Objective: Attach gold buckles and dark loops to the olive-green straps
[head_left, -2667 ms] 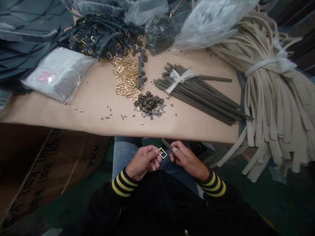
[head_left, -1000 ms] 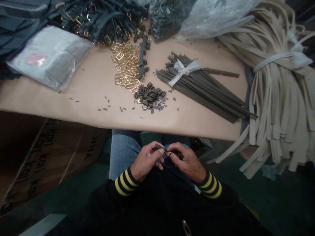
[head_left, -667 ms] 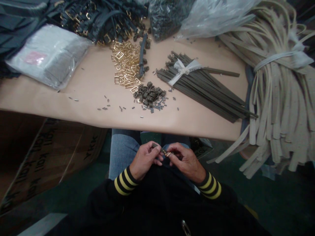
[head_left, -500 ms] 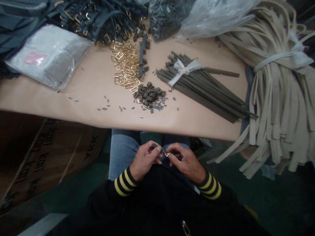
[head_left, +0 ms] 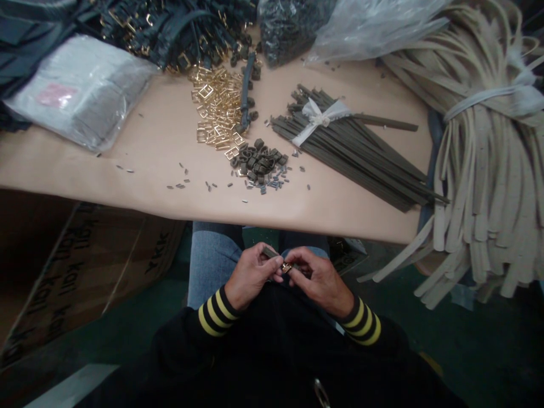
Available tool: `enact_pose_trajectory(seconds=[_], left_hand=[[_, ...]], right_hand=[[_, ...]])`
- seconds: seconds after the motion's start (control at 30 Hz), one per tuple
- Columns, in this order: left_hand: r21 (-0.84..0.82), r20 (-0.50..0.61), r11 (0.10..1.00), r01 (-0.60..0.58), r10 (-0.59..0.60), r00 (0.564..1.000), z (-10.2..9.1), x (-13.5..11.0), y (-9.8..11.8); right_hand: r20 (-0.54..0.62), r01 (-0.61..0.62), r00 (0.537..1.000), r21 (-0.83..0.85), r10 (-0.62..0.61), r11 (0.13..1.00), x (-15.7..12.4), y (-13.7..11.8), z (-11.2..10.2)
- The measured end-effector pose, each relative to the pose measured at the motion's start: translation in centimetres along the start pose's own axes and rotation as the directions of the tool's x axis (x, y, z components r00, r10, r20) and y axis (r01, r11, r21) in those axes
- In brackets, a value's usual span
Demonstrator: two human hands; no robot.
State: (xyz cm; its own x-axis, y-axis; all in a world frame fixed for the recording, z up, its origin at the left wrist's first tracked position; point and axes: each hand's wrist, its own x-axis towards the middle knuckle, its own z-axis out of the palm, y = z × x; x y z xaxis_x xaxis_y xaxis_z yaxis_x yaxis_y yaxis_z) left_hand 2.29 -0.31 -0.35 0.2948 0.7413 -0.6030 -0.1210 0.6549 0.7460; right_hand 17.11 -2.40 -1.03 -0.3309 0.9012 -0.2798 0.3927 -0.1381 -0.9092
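Over my lap, below the table edge, my left hand (head_left: 251, 273) pinches the end of a thin olive strap (head_left: 270, 253). My right hand (head_left: 319, 280) pinches a small gold buckle (head_left: 286, 267) threaded on that strap. Both hands meet fingertip to fingertip. On the table ahead lie a heap of gold buckles (head_left: 216, 116), a pile of small olive loops (head_left: 257, 161) and a tied bundle of olive straps (head_left: 357, 153).
The tan table (head_left: 148, 153) carries scattered small metal pins, a plastic-wrapped packet (head_left: 80, 90) at left, dark buckled straps (head_left: 170, 34) at the back and clear bags. A big bundle of cream straps (head_left: 480, 147) hangs at right. A cardboard box (head_left: 80, 266) stands at lower left.
The buckle, first held apart from the strap end, has been brought onto the strap. My hands have closed together; in the last half second they barely shift.
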Motion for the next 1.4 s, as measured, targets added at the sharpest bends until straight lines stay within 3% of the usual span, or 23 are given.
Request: enact_pose_trajectory(seconds=[0.23, 0.57, 0.73, 0.83, 0.97, 1.07, 1.4], left_hand=[[-0.132, 0.025, 0.988, 0.086, -0.083, 0.996, -0.03, -0.09, 0.00], [-0.333, 0.096, 0.916, 0.224, -0.204, 0.974, -0.41, 0.11, -0.09], [-0.368, 0.099, 0.903, 0.223, -0.200, 0.975, -0.46, 0.11, -0.20], [-0.333, 0.090, 0.925, 0.185, -0.164, 0.982, -0.37, 0.01, -0.09], [-0.104, 0.022, 0.994, 0.031, -0.028, 0.999, -0.23, -0.21, 0.24], [-0.005, 0.003, 1.000, -0.010, 0.010, 1.000, -0.12, -0.34, 0.39], [-0.299, 0.042, 0.936, 0.183, -0.179, 0.983, -0.23, -0.28, 0.09]], right_hand=[[-0.074, 0.011, 0.997, -0.139, -0.022, 0.990, 0.13, -0.34, 0.08], [-0.025, 0.010, 1.000, -0.022, -0.010, 1.000, 0.18, -0.63, -0.25], [-0.018, -0.001, 1.000, 0.007, 0.001, 1.000, 0.13, -0.44, -0.15], [-0.023, -0.038, 0.999, 0.051, 0.040, 0.998, 0.16, -0.31, 0.04], [-0.018, -0.097, 0.995, 0.097, 0.099, 0.991, 0.34, -0.28, 0.28], [-0.011, -0.126, 0.992, 0.111, 0.128, 0.986, 0.52, -0.28, 0.35], [-0.001, -0.104, 0.995, 0.104, 0.104, 0.989, 0.69, -0.52, 0.18]])
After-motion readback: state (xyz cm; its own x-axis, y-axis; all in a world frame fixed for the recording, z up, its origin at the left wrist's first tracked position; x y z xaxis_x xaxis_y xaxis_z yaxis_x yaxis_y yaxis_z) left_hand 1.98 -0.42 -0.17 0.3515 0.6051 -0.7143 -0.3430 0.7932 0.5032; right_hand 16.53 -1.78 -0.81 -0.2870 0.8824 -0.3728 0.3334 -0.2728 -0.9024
